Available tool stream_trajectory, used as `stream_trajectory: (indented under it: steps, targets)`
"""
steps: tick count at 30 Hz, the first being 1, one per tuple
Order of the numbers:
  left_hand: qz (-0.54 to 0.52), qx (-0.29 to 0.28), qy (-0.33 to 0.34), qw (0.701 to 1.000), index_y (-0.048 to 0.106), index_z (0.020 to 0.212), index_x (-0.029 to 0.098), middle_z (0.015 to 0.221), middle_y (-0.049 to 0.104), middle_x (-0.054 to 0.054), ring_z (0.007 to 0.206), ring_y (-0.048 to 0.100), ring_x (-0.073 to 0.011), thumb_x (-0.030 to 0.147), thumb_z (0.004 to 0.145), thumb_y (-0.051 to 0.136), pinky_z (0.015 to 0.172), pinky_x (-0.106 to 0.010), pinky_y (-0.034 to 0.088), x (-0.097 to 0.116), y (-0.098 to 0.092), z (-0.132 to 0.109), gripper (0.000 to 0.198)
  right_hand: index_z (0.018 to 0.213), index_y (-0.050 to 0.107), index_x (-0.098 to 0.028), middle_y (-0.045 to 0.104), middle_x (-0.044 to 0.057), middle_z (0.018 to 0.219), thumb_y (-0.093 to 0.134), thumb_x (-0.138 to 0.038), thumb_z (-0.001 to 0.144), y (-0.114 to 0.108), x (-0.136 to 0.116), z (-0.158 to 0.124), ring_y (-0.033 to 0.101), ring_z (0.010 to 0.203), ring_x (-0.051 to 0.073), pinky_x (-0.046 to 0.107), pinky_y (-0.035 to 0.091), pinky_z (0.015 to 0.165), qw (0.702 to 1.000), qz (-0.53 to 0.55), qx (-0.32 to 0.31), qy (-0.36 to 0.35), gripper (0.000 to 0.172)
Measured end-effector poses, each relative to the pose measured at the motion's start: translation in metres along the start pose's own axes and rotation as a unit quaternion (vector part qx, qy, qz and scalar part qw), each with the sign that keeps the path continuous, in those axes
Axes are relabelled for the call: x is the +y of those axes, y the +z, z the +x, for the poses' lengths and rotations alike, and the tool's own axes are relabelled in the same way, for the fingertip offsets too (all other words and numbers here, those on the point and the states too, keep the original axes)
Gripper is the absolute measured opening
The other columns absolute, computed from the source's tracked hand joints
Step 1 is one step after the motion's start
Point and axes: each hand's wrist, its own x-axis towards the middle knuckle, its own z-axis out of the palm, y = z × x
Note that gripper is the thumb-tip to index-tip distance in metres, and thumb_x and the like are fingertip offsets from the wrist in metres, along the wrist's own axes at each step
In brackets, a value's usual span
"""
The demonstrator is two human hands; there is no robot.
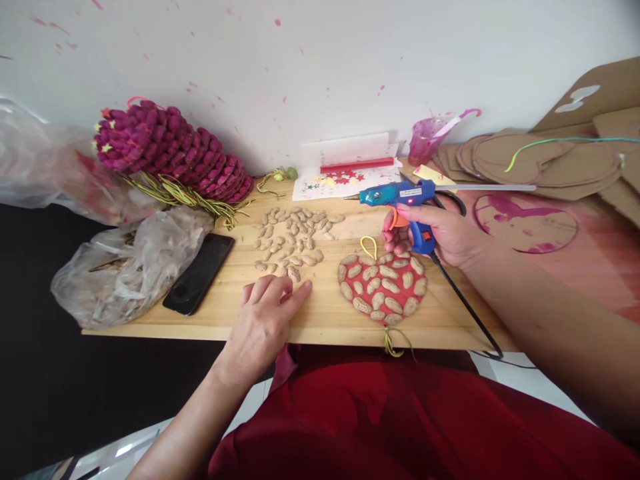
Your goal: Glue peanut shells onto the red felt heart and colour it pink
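My right hand (443, 233) is wrapped around the handle of a blue glue gun (400, 193), whose nozzle points left and whose small light glows red. A clear glue stick (493, 187) sticks out of its back. Below the gun lies a red heart (383, 288) covered with peanuts, with a yellow loop at its top and a green-yellow tassel at its bottom. My left hand (267, 313) rests on the table at the near edge of the loose peanuts (293, 233); its fingers are bent down, with the thumb held apart. The fingertips are partly hidden.
Left of the peanuts are a black phone (199, 275), a plastic bag (135, 267) and a stack of purple decorated pieces (170, 150). Star stickers (345, 179) lie on white paper at the back. A stained cup (425, 140) and cardboard shapes (540, 163) stand right.
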Motion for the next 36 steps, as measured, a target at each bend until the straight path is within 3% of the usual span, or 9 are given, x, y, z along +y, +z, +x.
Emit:
stream_trajectory:
  steps: [7,18,28,31,36]
  targets:
    - [0.041,-0.01,-0.01,0.999,0.068,0.126,0.024,0.102,0.066,-0.009,0.101,0.055,-0.0246,-0.003,0.091,0.049,0.083,-0.039,0.038,-0.004,-0.009,-0.021,0.048,0.072,0.066,-0.017,0.07,0.009,0.072,0.074,-0.043,0.078,0.003,-0.002,-0.004,0.069,0.06,0.018,0.024,0.054,0.05,1.0,-0.007,0.009,0.003,0.028]
    - [0.107,-0.002,-0.099,0.989,0.075,0.112,0.027,0.103,0.068,-0.007,0.097,0.058,-0.026,0.002,0.085,0.06,0.076,-0.038,0.037,-0.039,-0.025,-0.042,0.04,0.072,0.069,-0.015,0.069,0.008,0.071,0.078,-0.044,0.076,0.001,-0.002,-0.004,0.068,0.06,0.017,0.021,0.057,0.051,1.0,-0.001,-0.007,-0.001,0.031]
    - [-0.003,-0.035,-0.043,0.998,0.064,0.132,0.027,0.105,0.065,-0.009,0.101,0.054,-0.0245,-0.006,0.084,0.05,0.085,-0.041,0.037,-0.007,-0.009,-0.015,0.06,0.07,0.067,-0.016,0.07,0.008,0.073,0.083,-0.05,0.069,-0.001,-0.001,-0.002,0.068,0.06,0.017,0.022,0.057,0.051,1.0,-0.011,-0.007,0.002,0.037]
    - [0.007,-0.029,-0.053,0.998,0.069,0.124,0.029,0.1,0.066,-0.007,0.099,0.055,-0.0236,-0.004,0.087,0.051,0.083,-0.04,0.037,-0.008,-0.014,-0.016,0.053,0.071,0.066,-0.017,0.07,0.009,0.075,0.081,-0.049,0.07,0.0,-0.001,-0.001,0.068,0.06,0.017,0.022,0.057,0.05,1.0,-0.014,-0.005,0.003,0.035]
    - [0.061,-0.018,-0.08,0.995,0.074,0.113,0.029,0.101,0.069,-0.006,0.1,0.058,-0.0234,-0.001,0.09,0.053,0.081,-0.04,0.038,-0.025,-0.029,-0.036,0.043,0.075,0.068,-0.016,0.071,0.011,0.076,0.076,-0.042,0.077,0.0,-0.001,-0.001,0.069,0.06,0.018,0.024,0.057,0.051,1.0,-0.017,0.017,0.007,0.027]
